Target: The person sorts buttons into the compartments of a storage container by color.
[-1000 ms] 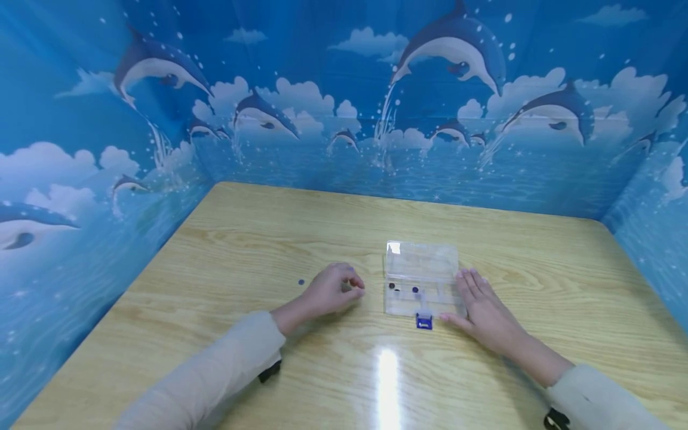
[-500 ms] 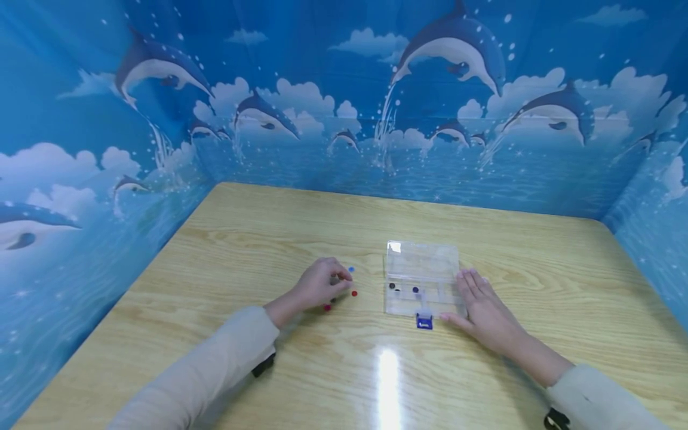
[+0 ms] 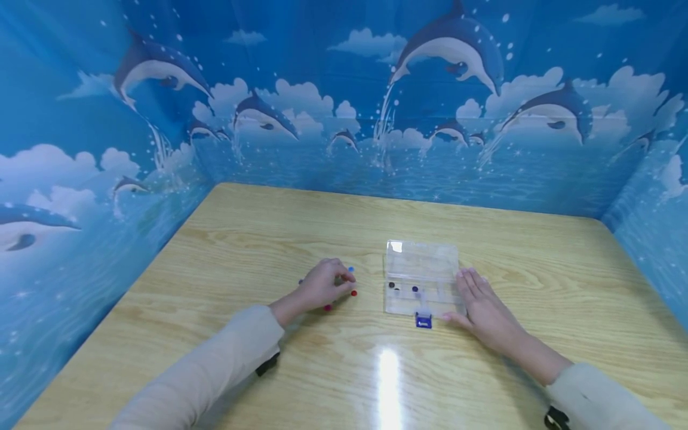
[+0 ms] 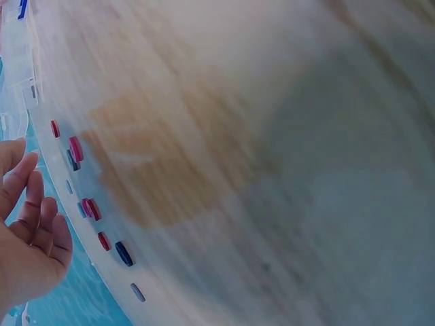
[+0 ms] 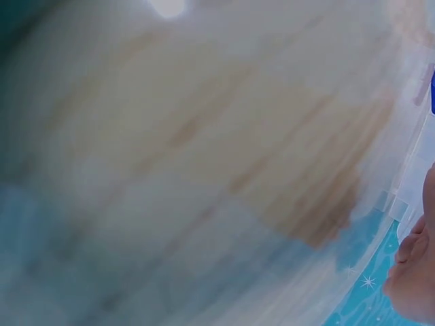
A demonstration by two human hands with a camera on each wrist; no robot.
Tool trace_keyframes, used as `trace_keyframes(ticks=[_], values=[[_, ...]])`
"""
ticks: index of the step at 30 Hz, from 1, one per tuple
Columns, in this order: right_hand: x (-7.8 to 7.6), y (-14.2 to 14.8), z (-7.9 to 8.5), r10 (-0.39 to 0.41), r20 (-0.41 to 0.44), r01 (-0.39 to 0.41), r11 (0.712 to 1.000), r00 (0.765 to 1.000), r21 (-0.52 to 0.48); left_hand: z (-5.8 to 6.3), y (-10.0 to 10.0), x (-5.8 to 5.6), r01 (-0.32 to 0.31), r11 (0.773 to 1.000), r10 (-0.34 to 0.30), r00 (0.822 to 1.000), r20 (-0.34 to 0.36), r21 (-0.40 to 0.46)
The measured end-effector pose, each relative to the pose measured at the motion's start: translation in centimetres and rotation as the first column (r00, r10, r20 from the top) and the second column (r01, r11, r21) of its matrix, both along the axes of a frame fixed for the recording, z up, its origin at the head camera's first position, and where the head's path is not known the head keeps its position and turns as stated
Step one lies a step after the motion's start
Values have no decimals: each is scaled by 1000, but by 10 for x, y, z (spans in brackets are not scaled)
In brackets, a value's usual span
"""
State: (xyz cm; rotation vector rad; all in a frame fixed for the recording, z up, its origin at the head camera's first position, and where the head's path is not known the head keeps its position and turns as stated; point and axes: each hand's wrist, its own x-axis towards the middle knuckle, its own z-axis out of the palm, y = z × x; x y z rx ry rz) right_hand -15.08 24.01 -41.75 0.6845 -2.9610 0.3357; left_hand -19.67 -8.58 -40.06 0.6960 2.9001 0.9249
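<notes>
Around the fingers of the left hand [image 3: 321, 285], the head view shows four small discs on the wood-grained worktop [image 3: 258, 239]: one red disc [image 3: 354, 293], one blue disc [image 3: 351, 269], one pink disc [image 3: 328, 307] and one dark disc [image 3: 300, 281]. Thumb and forefinger stand nearly together; whether they pinch anything, I cannot tell. Straight right hand [image 3: 486, 316] fingers lie against one clear plastic box [image 3: 403, 306], lid raised, three dark discs [image 3: 392, 285] inside. The left wrist view reveals more beside the fingers: at least ten discs [image 4: 123, 253], seen nearly edge-on. The right wrist view catches only part of the right hand.
</notes>
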Motion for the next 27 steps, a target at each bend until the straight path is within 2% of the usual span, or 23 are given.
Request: trace_keyframes(ticks=[7,14,23,27], values=[[0,1,-1,17,-19,-17,1000,1000,-6,-2,0,-1,10,1000,-10,1000,-8,-12],[0,1,-1,17,-26,-17,1000,1000,-1,-4,0,-2,58,998,-59,997,-56,-33],[0,1,-1,16,-22,-16,1000,1000,3,-8,2,-5,42,997,-43,999,-14,-60],[0,1,-1,16,-22,-16,1000,1000,5,-8,2,-5,55,996,-55,999,1,-63]])
